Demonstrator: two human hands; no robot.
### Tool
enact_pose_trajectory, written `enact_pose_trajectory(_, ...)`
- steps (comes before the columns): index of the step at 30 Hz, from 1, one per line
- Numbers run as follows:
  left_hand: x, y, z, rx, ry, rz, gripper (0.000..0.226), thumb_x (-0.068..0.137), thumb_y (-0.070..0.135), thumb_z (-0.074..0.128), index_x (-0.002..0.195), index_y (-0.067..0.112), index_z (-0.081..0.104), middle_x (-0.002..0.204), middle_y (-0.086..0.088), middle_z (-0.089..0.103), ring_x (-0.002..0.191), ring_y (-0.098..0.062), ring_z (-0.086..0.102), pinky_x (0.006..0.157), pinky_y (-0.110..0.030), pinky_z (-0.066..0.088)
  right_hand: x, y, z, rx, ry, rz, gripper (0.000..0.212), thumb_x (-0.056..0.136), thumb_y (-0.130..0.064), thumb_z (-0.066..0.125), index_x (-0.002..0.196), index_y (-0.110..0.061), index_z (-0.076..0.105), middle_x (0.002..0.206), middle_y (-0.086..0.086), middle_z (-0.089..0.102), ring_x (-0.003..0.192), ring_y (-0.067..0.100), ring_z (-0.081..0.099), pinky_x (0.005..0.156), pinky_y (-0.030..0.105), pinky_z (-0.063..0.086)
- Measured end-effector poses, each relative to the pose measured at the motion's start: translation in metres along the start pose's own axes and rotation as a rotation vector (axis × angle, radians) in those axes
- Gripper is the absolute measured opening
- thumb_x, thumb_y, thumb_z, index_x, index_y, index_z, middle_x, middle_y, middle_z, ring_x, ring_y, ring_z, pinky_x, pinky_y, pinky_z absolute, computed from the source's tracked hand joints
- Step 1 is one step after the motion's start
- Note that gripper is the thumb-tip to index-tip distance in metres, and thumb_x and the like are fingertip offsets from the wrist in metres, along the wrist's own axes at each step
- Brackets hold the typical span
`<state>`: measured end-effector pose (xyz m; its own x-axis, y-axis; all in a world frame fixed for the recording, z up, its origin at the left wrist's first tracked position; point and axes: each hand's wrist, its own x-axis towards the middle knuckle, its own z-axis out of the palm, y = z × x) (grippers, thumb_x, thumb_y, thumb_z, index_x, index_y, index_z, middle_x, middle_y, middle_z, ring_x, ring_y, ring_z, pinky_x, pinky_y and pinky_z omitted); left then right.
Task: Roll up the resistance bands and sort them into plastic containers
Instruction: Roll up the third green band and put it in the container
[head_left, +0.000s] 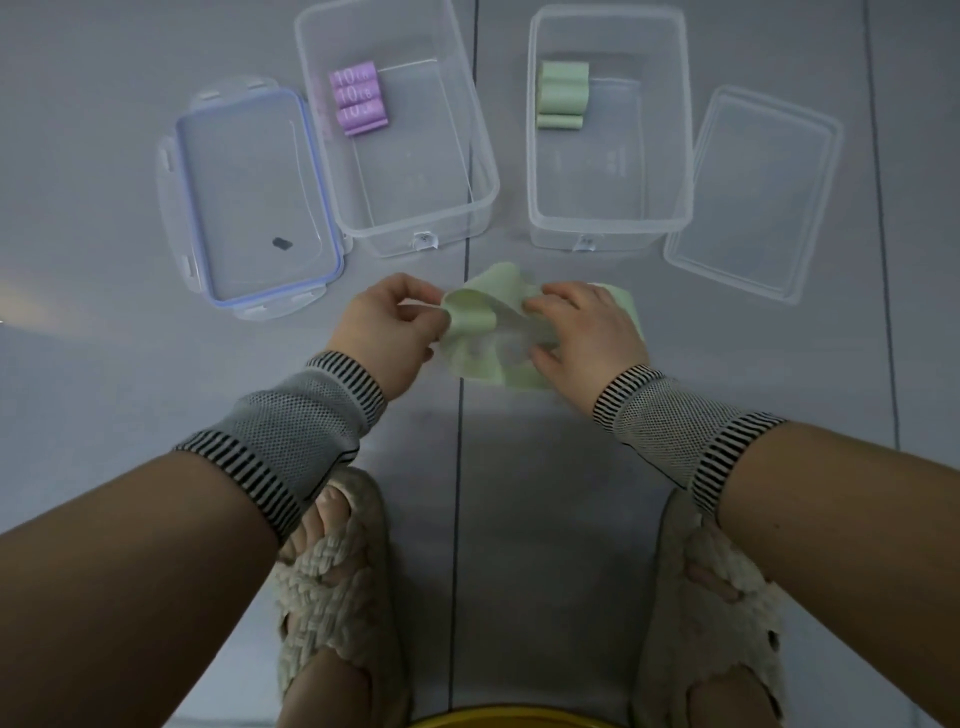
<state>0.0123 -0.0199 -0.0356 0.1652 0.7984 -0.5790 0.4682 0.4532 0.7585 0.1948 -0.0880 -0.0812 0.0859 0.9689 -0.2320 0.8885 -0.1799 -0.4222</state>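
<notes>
While pinched (both hands (387, 325)), green band (470, 317).

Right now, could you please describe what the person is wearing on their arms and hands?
Both hands, left hand and right hand, are bare. Each wrist carries a grey mesh wrist sleeve with black-and-white striped bands at both ends; the forearms above are uncovered.

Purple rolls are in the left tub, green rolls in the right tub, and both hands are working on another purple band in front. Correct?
Not quite: the head view shows the band held between the left hand and right hand is green, not purple. The rest stands: purple rolls in the left tub, green rolls in the right tub.
</notes>
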Motion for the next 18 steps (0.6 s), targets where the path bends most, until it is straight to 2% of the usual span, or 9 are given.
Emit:
enact_pose_trajectory(3, 0.001, 0.016, 0.004, -0.179, -0.036, -0.051, 0.021, 0.089, 0.001, 0.05, 0.081, 0.02, 0.054, 0.083, -0.004, 0.063, 0.078, -0.021, 0.059, 0.076, -0.033, 0.052, 0.003, 0.001, -0.008, 0.051, 0.085, 0.01, 0.036, 0.083, -0.022, 0.065, 0.119, -0.015, 0.064, 0.124, 0.007, 0.058, 0.116, 0.032, 0.048, 0.099, 0.041, 0.039)
enact_pose_trajectory(6, 0.008, 0.022, 0.007, -0.192, -0.045, -0.035, 0.021, 0.09, 0.003, 0.047, 0.09, 0.022, 0.055, 0.086, -0.003, 0.061, 0.082, -0.023, 0.058, 0.084, -0.04, 0.05, 0.006, 0.005, -0.016, 0.078, 0.127, 0.052, 0.032, 0.087, -0.021, 0.061, 0.117, -0.013, 0.065, 0.123, 0.007, 0.059, 0.117, 0.031, 0.047, 0.1, 0.037, 0.036)
enact_pose_trajectory(8, 0.017, 0.017, 0.005, 0.071, -0.02, 0.027, 0.024, 0.091, 0.013, 0.052, 0.111, 0.025, 0.054, 0.109, -0.004, 0.06, 0.098, -0.023, 0.059, 0.094, -0.044, 0.049, 0.007, 0.009, -0.018, 0.097, 0.159, 0.085, 0.033, 0.086, -0.021, 0.06, 0.118, -0.012, 0.064, 0.125, 0.009, 0.057, 0.117, 0.031, 0.047, 0.102, 0.038, 0.037)
enact_pose_trajectory(10, 0.022, 0.01, 0.001, 0.37, 0.041, 0.052, 0.04, 0.091, 0.019, 0.055, 0.13, 0.024, 0.047, 0.131, -0.004, 0.05, 0.116, -0.022, 0.052, 0.099, -0.039, 0.044, 0.005, 0.012, -0.018, 0.092, 0.175, 0.102, 0.036, 0.083, -0.019, 0.062, 0.118, -0.01, 0.063, 0.126, 0.011, 0.055, 0.118, 0.031, 0.046, 0.103, 0.039, 0.037)
enact_pose_trajectory(11, 0.021, 0.006, -0.001, 0.464, 0.089, 0.073, 0.043, 0.09, 0.02, 0.056, 0.132, 0.023, 0.046, 0.135, -0.005, 0.046, 0.12, -0.022, 0.049, 0.1, -0.034, 0.041, 0.004, 0.014, -0.018, 0.085, 0.168, 0.107, 0.037, 0.082, -0.018, 0.062, 0.118, -0.01, 0.063, 0.126, 0.011, 0.055, 0.119, 0.032, 0.046, 0.104, 0.039, 0.037)
enact_pose_trajectory(14, 0.013, -0.008, 0.0, 0.635, 0.207, 0.195, 0.029, 0.087, 0.022, 0.061, 0.116, 0.021, 0.057, 0.125, -0.006, 0.049, 0.111, -0.022, 0.052, 0.092, -0.028, 0.037, 0.0, 0.018, -0.015, 0.052, 0.14, 0.113, 0.038, 0.08, -0.017, 0.062, 0.118, -0.01, 0.063, 0.126, 0.011, 0.055, 0.12, 0.033, 0.043, 0.103, 0.038, 0.036)
enact_pose_trajectory(16, 0.007, -0.017, 0.004, 0.71, 0.21, 0.253, 0.02, 0.085, 0.026, 0.064, 0.104, 0.019, 0.06, 0.114, -0.004, 0.052, 0.099, -0.022, 0.054, 0.084, -0.027, 0.039, -0.002, 0.021, -0.013, 0.035, 0.143, 0.111, 0.037, 0.08, -0.016, 0.062, 0.116, -0.01, 0.064, 0.124, 0.011, 0.056, 0.119, 0.033, 0.043, 0.102, 0.037, 0.036)
enact_pose_trajectory(18, 0.006, -0.024, 0.009, 0.755, 0.175, 0.301, 0.022, 0.082, 0.029, 0.067, 0.099, 0.019, 0.06, 0.108, -0.003, 0.053, 0.096, -0.023, 0.055, 0.083, -0.03, 0.042, -0.003, 0.022, -0.013, 0.016, 0.168, 0.115, 0.034, 0.079, -0.016, 0.063, 0.113, -0.011, 0.066, 0.121, 0.009, 0.058, 0.115, 0.033, 0.044, 0.098, 0.036, 0.038)
